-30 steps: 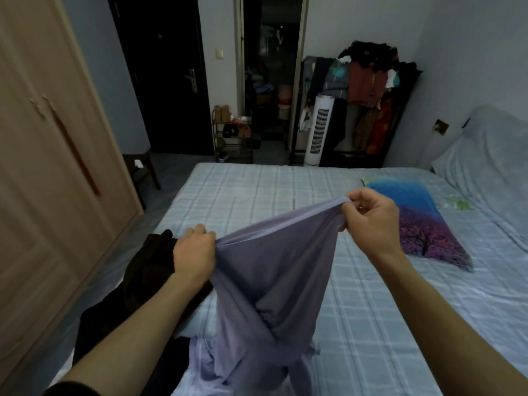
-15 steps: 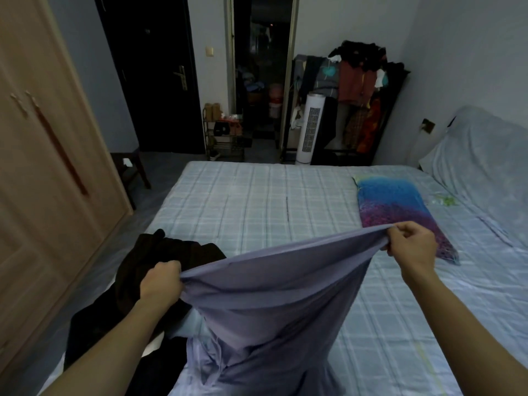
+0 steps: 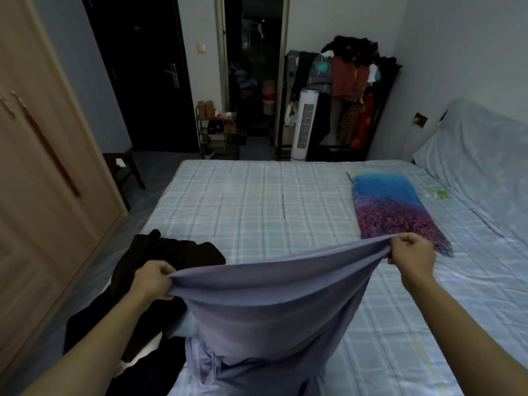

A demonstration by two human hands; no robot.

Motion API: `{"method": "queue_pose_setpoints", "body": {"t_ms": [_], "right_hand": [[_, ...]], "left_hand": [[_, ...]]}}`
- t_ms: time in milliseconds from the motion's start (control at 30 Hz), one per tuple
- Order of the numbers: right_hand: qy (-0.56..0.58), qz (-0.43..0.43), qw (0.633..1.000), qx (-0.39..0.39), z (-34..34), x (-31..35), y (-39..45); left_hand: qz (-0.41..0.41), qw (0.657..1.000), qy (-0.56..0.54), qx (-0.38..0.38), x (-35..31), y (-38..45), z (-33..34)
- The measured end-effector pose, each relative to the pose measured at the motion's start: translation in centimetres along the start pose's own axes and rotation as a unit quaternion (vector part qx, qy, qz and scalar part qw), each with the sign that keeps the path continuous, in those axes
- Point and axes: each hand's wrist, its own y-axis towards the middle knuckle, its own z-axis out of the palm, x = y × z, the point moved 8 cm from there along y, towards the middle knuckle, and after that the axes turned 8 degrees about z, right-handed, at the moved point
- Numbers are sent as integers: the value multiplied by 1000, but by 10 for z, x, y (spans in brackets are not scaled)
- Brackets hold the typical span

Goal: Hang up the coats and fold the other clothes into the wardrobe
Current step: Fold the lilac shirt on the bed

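Head view: I'm seeing both hands holding up a lavender garment point(image 3: 265, 304) over the near part of the bed point(image 3: 257, 201). Left hand point(image 3: 153, 281) is gripping the left end of the garment's top edge, fingers curled around bunched fabric, thumb on the far side. Right hand point(image 3: 413, 257) is pinching the right end of that edge, fingers folded shut on the cloth, sitting higher and farther out than the left. Top edge is stretching taut between the two fists, sagging slightly in the middle. Cloth is hanging down from the edge, narrowing toward the bottom of frame, where it's bunching into loose folds on the sheet. Fabric is looking thin, plain, no print, smooth near the top with soft drape lines. I can't tell what kind of garment it is.

Dark clothes point(image 3: 160, 281) are lying in a heap on the bed's left near corner, under and behind the left hand. Blue and purple printed pillow point(image 3: 391, 207) is lying on the right side of the bed, just beyond the right hand. Wooden wardrobe point(image 3: 43, 167) is standing at far left, doors closed. Loaded clothes rack point(image 3: 351, 81) and white tower fan point(image 3: 305, 124) are standing against the far wall.
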Motion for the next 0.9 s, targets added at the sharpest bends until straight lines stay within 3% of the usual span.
{"method": "queue_pose_setpoints", "body": {"t_ms": [200,367,433,533,600,667,733,767,800,900], "right_hand": [[17,56,995,77,0,-8,9],[95,123,978,139,-2,-15,5],[127,134,970,160,-2,-16,5],[161,119,960,196,-1,-12,4],[156,83,959,223,-1,-6,4],[109,31,967,227,-3,1,4],[68,-13,977,203,-8,7,5],[54,-29,981,185,-10,8,6],[37,-42,985,164,-12,9,7],[-1,-68,991,115,-13,7,10]], "left_hand": [[20,981,-160,107,-37,0,-2],[55,939,-266,212,-62,-9,-8],[71,929,-293,216,-70,-10,-13],[94,943,-282,149,-78,-6,-23],[110,957,-246,105,-81,-2,-29],[199,975,-72,62,-93,-2,-38],[332,926,180,17,-114,-10,-38],[370,898,238,0,-119,-14,-34],[392,882,263,-10,-120,-17,-31],[416,878,232,-43,-119,-21,-25]]}}
